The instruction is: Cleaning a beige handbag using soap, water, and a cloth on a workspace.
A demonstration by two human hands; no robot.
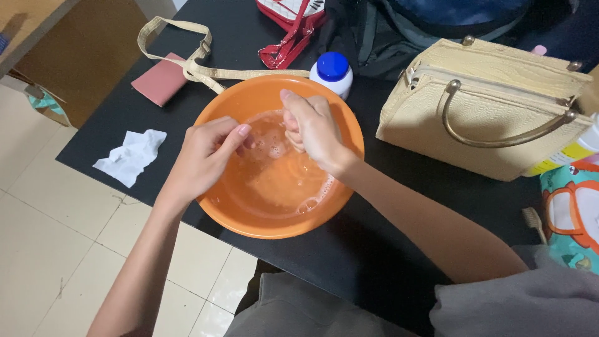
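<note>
Both hands (262,146) meet over orange basin (218,106); anything held is hidden.

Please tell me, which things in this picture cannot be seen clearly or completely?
- Head view: what the right hand squeezes over the orange basin; its fingers hide it.
- Red-and-white bag: cut by the top edge.
- Colourful package: cut by the right edge.
- White bottle: basin rim hides its lower part.

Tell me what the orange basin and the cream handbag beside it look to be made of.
Orange basin: likely plastic, smooth and slightly glossy, evenly coloured, holding soapy water. Cream handbag: seemingly leather or imitation leather, with a scaly embossed texture and dull gold, metal-looking handles; real or faux cannot be told.
</note>
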